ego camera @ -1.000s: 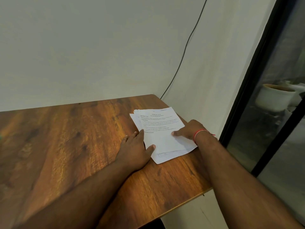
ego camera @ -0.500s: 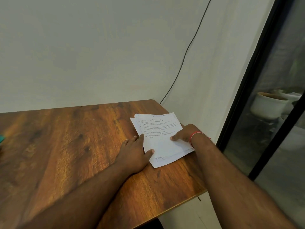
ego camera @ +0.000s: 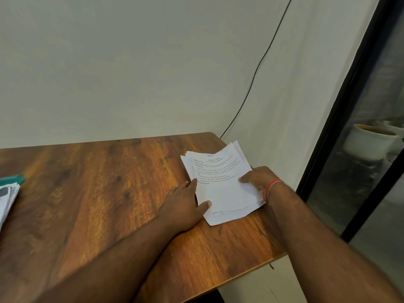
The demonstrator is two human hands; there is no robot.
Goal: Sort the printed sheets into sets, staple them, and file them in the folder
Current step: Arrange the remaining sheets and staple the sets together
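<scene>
A loose stack of printed sheets (ego camera: 220, 189) lies near the right edge of the wooden table (ego camera: 98, 193). My left hand (ego camera: 185, 204) lies flat beside the stack's left edge, thumb resting on the top sheet. My right hand (ego camera: 258, 179) grips the stack's right edge, thumb on top and fingers curled under, lifting that side so the far right corner curls up. A red thread band circles my right wrist.
At the far left edge of the table lie more papers (ego camera: 7, 197) with a green object (ego camera: 13, 179) behind them. A black cable (ego camera: 258, 68) runs down the wall. A dark-framed glass door (ego camera: 349, 119) stands to the right, with a white pot (ego camera: 367, 142) beyond it.
My right hand has gone from pressing on the top sheet to gripping the stack's right edge and raising it. The view has turned left, revealing papers at the table's left edge.
</scene>
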